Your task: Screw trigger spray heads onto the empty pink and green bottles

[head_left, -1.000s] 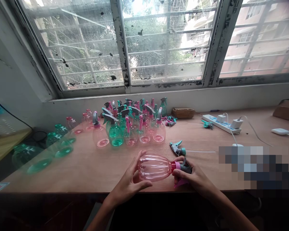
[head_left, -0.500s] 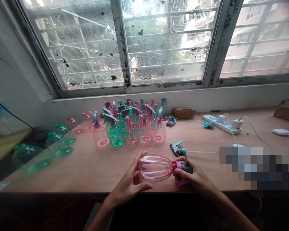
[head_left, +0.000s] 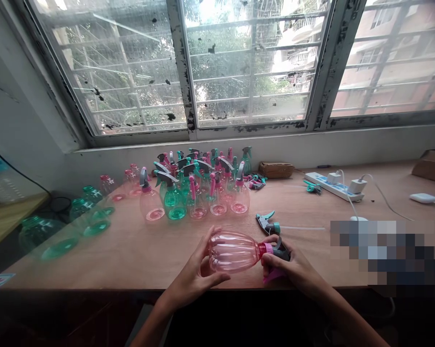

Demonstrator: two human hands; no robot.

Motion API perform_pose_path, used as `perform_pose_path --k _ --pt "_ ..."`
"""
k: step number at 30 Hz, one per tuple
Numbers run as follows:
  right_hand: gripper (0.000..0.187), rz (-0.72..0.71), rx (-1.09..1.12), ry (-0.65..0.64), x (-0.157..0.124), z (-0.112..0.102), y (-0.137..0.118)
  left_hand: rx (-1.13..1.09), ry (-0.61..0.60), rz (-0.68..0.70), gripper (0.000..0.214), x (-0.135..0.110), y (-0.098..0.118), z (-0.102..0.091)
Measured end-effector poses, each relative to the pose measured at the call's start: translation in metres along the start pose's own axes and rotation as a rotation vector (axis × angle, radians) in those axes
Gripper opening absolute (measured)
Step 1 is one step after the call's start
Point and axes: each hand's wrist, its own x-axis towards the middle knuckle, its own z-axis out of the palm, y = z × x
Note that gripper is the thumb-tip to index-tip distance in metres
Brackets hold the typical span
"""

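Observation:
A pink see-through spray bottle lies sideways in the air over the table's front edge, its neck towards the right. My left hand is closed around its base end, thumb below and fingers behind. At the neck, my right hand grips the spray head, which is dark grey with a pink collar and trigger. The collar sits against the bottle's neck. Just behind the right hand, a loose teal and grey spray head rests on the table with its clear tube pointing right.
Several pink and green spray bottles stand grouped behind my hands. Open green bottles and pink ones line the left side. Farther back are a brown case, more spray heads and a power strip. A blurred patch covers the right front.
The pink bottle has turned slightly about its length, its ridges and highlights shifting. Both hands stay almost in the same place, still holding it.

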Motion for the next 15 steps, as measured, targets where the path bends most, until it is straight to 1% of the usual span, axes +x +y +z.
perform_pose_path --k 5,9,12,15 --pt "0.042 -0.007 -0.001 0.009 0.0 0.0007 -0.0015 0.084 0.048 0.053 0.086 0.0001 -0.0028 -0.0005" --pt "0.043 0.004 -0.001 0.009 -0.0008 0.0009 -0.0019 0.028 0.034 0.021 0.099 0.0 -0.0001 0.0002" --pt "0.043 0.004 -0.016 0.009 -0.0008 0.0009 -0.0016 0.021 0.018 0.0 0.099 0.0006 0.0 -0.0006" --pt "0.041 -0.003 -0.012 0.013 -0.0003 0.0009 -0.0009 0.108 0.029 0.032 0.097 0.0011 -0.0022 -0.0018"
